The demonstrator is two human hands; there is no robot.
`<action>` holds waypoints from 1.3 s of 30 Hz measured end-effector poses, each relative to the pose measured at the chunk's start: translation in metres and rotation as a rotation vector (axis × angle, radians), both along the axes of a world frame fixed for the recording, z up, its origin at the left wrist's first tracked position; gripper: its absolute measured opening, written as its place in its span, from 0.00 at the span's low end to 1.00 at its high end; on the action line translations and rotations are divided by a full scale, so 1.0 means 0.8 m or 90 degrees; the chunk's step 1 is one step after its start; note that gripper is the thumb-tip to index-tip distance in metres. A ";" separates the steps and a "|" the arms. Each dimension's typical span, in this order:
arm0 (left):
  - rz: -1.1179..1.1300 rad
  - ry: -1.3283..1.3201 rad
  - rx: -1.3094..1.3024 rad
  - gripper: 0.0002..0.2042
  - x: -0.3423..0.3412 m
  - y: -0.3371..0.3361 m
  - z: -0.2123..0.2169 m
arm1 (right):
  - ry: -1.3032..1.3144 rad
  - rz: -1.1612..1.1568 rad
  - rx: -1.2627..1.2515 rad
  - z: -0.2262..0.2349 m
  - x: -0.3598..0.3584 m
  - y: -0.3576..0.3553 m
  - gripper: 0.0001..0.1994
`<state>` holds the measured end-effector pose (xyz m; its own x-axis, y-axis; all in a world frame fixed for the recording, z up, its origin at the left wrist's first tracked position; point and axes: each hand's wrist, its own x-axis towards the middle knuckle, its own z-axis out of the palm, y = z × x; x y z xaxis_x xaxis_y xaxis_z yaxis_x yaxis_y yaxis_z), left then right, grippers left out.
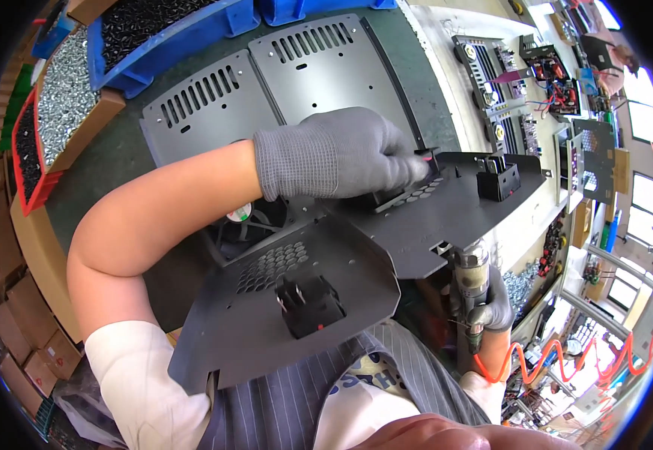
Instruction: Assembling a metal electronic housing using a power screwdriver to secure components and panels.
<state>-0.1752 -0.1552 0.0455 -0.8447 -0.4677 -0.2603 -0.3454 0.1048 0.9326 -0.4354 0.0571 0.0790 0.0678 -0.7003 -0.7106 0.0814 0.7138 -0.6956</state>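
Observation:
My left hand (349, 154), in a grey knit glove, reaches across two dark sheet-metal panels. Its fingers are curled together at the far edge of the right panel (424, 225), beside a patch of round vent holes. A reddish bit shows at the fingertips; what they pinch is hidden. My right hand (498, 304), also gloved, is wrapped round a metallic air screwdriver (471, 281) held upright by the panel's near edge. A black socket-like part (498, 182) sits on the right panel, and a similar black part (310, 309) on the left panel (221, 330).
Two grey slotted plates (319, 71) lie on the green bench, with a black fan (255, 225) partly under my arm. Blue bins (169, 45) of dark screws and a box of silvery screws (71, 90) stand at far left. An orange coiled hose (544, 367) stretches right.

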 end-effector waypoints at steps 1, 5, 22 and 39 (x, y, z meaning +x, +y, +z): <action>0.039 -0.013 0.077 0.22 -0.003 -0.001 -0.002 | 0.007 0.010 0.006 0.002 0.002 -0.003 0.40; 0.066 0.033 0.175 0.22 -0.012 -0.011 -0.001 | 0.037 0.021 -0.006 0.007 -0.004 0.001 0.38; -0.061 0.015 0.063 0.21 -0.011 -0.009 0.007 | 0.119 0.071 -0.060 0.006 0.000 -0.004 0.39; 0.322 0.226 0.524 0.17 0.057 -0.012 -0.016 | -0.054 -0.123 -0.195 -0.010 0.027 0.038 0.47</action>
